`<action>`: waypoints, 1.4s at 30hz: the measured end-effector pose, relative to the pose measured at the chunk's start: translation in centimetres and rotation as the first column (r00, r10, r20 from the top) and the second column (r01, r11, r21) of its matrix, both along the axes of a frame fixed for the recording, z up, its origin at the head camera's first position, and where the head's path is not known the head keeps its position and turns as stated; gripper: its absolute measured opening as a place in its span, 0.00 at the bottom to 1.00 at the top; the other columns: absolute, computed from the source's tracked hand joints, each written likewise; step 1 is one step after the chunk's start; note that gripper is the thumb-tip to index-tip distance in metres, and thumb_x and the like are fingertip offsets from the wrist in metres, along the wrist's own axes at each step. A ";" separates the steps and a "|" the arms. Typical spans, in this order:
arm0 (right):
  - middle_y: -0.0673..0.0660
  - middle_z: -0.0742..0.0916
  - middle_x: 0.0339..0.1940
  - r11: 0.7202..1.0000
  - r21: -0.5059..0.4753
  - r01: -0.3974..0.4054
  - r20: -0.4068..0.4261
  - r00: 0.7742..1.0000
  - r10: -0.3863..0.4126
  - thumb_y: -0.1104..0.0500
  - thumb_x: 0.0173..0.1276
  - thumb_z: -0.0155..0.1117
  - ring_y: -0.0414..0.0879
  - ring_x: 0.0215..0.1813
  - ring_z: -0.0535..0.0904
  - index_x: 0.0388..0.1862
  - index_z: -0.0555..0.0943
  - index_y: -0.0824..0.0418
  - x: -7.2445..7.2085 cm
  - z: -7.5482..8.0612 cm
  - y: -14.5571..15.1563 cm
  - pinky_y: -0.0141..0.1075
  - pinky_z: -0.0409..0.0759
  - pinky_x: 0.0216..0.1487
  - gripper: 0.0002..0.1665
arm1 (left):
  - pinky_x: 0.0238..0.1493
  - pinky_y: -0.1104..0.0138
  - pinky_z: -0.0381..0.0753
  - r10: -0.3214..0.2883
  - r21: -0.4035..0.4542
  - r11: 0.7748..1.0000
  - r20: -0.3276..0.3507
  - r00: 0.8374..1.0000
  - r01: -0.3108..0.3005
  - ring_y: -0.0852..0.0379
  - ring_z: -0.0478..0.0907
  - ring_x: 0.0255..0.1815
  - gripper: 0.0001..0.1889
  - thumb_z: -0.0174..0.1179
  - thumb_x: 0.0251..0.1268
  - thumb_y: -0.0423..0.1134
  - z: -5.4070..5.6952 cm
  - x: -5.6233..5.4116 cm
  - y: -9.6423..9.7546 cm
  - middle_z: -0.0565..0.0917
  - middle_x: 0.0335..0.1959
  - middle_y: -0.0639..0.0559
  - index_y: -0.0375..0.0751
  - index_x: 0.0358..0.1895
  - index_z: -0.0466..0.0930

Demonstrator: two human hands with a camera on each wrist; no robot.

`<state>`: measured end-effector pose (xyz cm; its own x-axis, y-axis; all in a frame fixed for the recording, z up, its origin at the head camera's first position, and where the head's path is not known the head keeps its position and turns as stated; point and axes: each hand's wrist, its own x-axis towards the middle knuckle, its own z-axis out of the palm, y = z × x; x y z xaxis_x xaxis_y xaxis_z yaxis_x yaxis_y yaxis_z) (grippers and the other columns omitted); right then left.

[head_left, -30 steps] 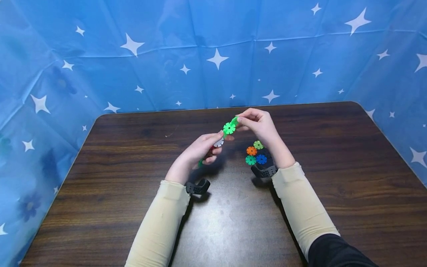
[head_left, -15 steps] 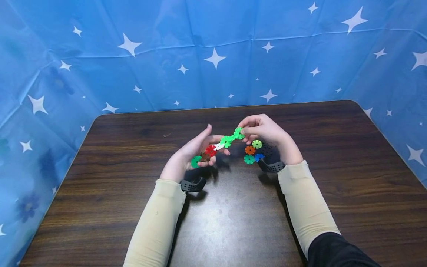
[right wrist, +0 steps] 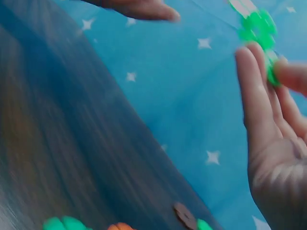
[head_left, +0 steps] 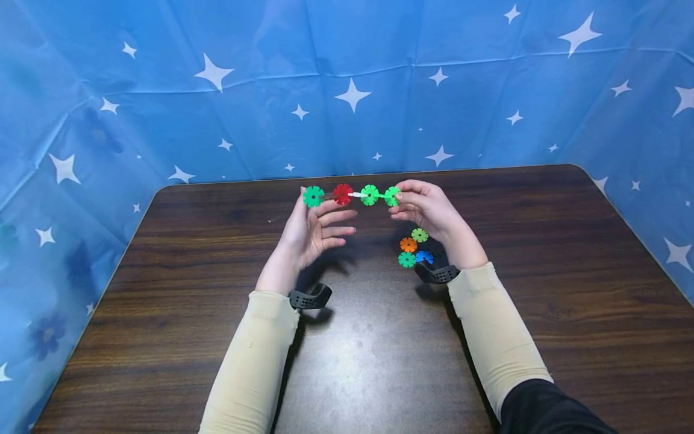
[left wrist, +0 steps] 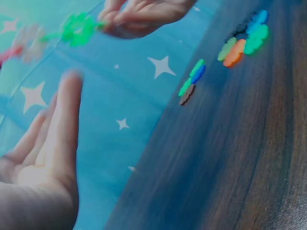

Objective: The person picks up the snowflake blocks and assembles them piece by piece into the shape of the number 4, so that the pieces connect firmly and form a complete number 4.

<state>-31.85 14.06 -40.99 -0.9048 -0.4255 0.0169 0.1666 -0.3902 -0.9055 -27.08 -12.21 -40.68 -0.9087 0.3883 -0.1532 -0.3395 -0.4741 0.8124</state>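
A chain of interlocked flower-shaped plastic discs stretches nearly level above the table's far part. From its left end run a teal disc (head_left: 313, 196), a brown one, a red disc (head_left: 343, 194), a white disc (head_left: 355, 194) seen edge-on, then green discs (head_left: 370, 195). My right hand (head_left: 428, 208) pinches the last green disc between thumb and fingers, also seen in the right wrist view. Below the chain's left part, my left hand (head_left: 303, 238) is spread with fingers extended, its thumb overlapped by the teal disc. The left wrist view shows that hand (left wrist: 53, 163) apart from the chain.
Loose discs lie on the dark wood table (head_left: 347, 361) left of my right wrist: lime (head_left: 420, 235), orange (head_left: 408, 245), teal (head_left: 407, 260) and blue (head_left: 425, 257). Farther discs, including a brown one (left wrist: 187, 95), show in the left wrist view. A blue star-patterned curtain (head_left: 347, 132) hangs behind.
My left hand gripped the chain a second ago, then loosened and spread its fingers. The chain has swung up from a slant to nearly level, its right end still pinched by my right hand.
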 end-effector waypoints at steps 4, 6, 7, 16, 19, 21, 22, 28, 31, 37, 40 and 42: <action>0.57 0.82 0.30 0.990 -0.119 0.074 0.099 0.993 -0.063 0.72 0.74 0.50 0.50 0.34 0.85 0.38 0.79 0.63 0.4 0.1 -1.6 0.39 0.84 0.39 0.10 | 0.50 0.58 0.80 0.177 -0.008 0.984 -0.133 0.975 -0.180 0.42 0.77 0.58 0.31 0.35 0.79 0.56 0.3 0.0 1.0 0.73 0.64 0.36 0.38 0.72 0.58; 0.58 0.81 0.31 0.987 -0.139 0.087 0.130 0.989 -0.069 0.72 0.74 0.50 0.51 0.36 0.85 0.39 0.78 0.64 0.7 0.1 -2.7 0.39 0.83 0.42 0.09 | 0.57 0.56 0.76 0.216 -0.017 0.975 -0.202 0.955 -0.224 0.41 0.70 0.65 0.28 0.36 0.80 0.53 0.5 0.0 1.5 0.68 0.68 0.36 0.41 0.74 0.54; 0.58 0.81 0.31 0.986 -0.141 0.085 0.142 0.988 -0.065 0.72 0.74 0.50 0.52 0.38 0.86 0.39 0.77 0.64 0.9 0.1 -3.2 0.40 0.83 0.43 0.09 | 0.60 0.55 0.73 0.225 -0.018 0.972 -0.226 0.948 -0.236 0.42 0.67 0.68 0.28 0.37 0.80 0.52 0.6 0.1 1.6 0.66 0.69 0.36 0.42 0.75 0.51; 0.59 0.80 0.33 0.994 -0.106 0.015 0.170 0.985 0.004 0.73 0.73 0.49 0.53 0.42 0.86 0.40 0.73 0.64 2.5 -0.6 -7.0 0.41 0.83 0.44 0.07 | 0.67 0.50 0.63 0.339 0.064 0.941 -0.258 0.905 -0.334 0.44 0.66 0.69 0.29 0.32 0.79 0.54 1.1 0.3 2.0 0.65 0.69 0.35 0.43 0.74 0.51; 0.60 0.82 0.35 0.999 -0.037 -0.011 0.132 0.991 0.016 0.73 0.72 0.50 0.52 0.42 0.86 0.41 0.73 0.65 2.9 -0.9 -7.7 0.43 0.82 0.45 0.06 | 0.68 0.48 0.60 0.345 0.076 0.938 -0.275 0.897 -0.337 0.41 0.65 0.69 0.29 0.32 0.79 0.56 1.1 0.1 2.0 0.66 0.69 0.35 0.45 0.74 0.53; 0.61 0.84 0.36 0.999 0.033 -0.029 0.091 0.996 0.026 0.72 0.71 0.52 0.51 0.41 0.86 0.41 0.73 0.66 3.0 -1.1 -8.0 0.46 0.82 0.46 0.05 | 0.68 0.48 0.60 0.341 0.068 0.939 -0.286 0.895 -0.336 0.41 0.66 0.68 0.29 0.32 0.78 0.56 1.1 0.1 2.0 0.66 0.69 0.34 0.45 0.74 0.54; 0.61 0.84 0.36 0.997 0.073 -0.037 0.070 0.997 0.032 0.72 0.70 0.53 0.51 0.41 0.86 0.41 0.74 0.66 3.1 -1.2 -8.1 0.48 0.81 0.47 0.04 | 0.68 0.47 0.60 0.339 0.064 0.940 -0.290 0.895 -0.335 0.41 0.66 0.68 0.29 0.32 0.78 0.56 1.1 0.1 2.0 0.67 0.68 0.34 0.45 0.73 0.55; 0.69 0.83 0.38 0.959 0.280 -0.047 -0.048 0.997 0.063 0.68 0.67 0.60 0.48 0.31 0.85 0.39 0.78 0.67 3.5 -1.2 -8.4 0.50 0.82 0.44 0.04 | 0.58 0.52 0.71 0.314 -0.044 0.936 -0.348 0.884 -0.349 0.44 0.75 0.58 0.28 0.33 0.78 0.55 1.2 0.2 2.0 0.75 0.59 0.39 0.43 0.71 0.60; 0.70 0.83 0.37 0.935 0.352 -0.040 -0.086 0.993 0.075 0.67 0.66 0.63 0.46 0.27 0.82 0.38 0.80 0.67 3.6 -1.2 -8.4 0.46 0.84 0.40 0.04 | 0.46 0.59 0.75 0.311 -0.092 0.924 -0.388 0.868 -0.372 0.49 0.75 0.47 0.28 0.34 0.79 0.55 1.2 0.3 2.1 0.76 0.49 0.45 0.41 0.71 0.62; 0.70 0.84 0.36 0.895 0.442 -0.051 -0.117 0.987 0.113 0.65 0.66 0.64 0.46 0.26 0.82 0.39 0.82 0.69 3.5 -1.3 -8.5 0.50 0.83 0.42 0.06 | 0.32 0.68 0.68 0.354 -0.123 0.892 -0.410 0.841 -0.436 0.55 0.68 0.30 0.27 0.36 0.79 0.52 1.0 0.4 3.0 0.72 0.36 0.49 0.39 0.68 0.66; 0.74 0.83 0.38 0.887 0.459 -0.057 -0.120 0.985 0.125 0.65 0.66 0.64 0.45 0.26 0.82 0.39 0.82 0.71 3.6 -1.3 -8.6 0.54 0.81 0.44 0.07 | 0.28 0.69 0.65 0.369 -0.157 0.868 -0.427 0.825 -0.470 0.57 0.65 0.26 0.26 0.36 0.79 0.51 0.9 0.6 3.6 0.70 0.33 0.47 0.40 0.68 0.67; 0.75 0.83 0.38 0.885 0.463 -0.055 -0.123 0.984 0.126 0.66 0.66 0.64 0.45 0.25 0.82 0.40 0.82 0.72 3.6 -1.3 -8.6 0.56 0.80 0.45 0.08 | 0.26 0.71 0.64 0.383 -0.172 0.851 -0.443 0.811 -0.496 0.57 0.64 0.24 0.26 0.37 0.80 0.51 0.8 0.7 3.8 0.70 0.32 0.48 0.40 0.69 0.67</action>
